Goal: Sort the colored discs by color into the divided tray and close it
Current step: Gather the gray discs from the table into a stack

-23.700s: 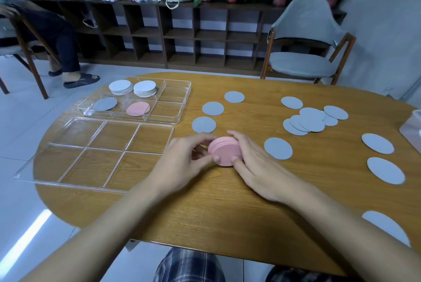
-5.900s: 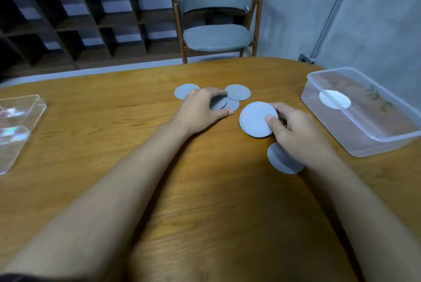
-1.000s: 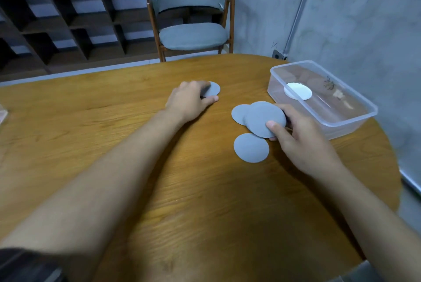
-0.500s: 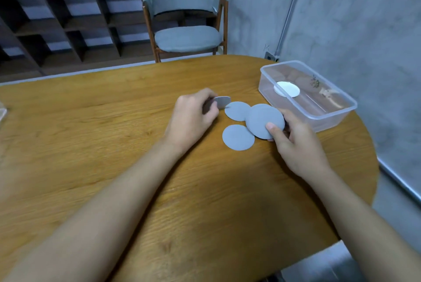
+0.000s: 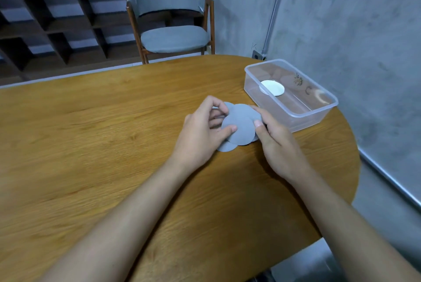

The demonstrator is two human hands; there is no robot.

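The left hand pinches the near-left edge of the grey discs, thumb on top and fingers curled beneath and behind. The discs lie in a loose overlapping fan on the wooden table, one poking out below the rest; how many there are is hard to tell. The right hand grips the fan's right edge, thumb pressed on top. They look thin, light and a little flexible, so squaring them and gripping by the rims should work best. Just right stands a clear plastic tub holding a white disc.
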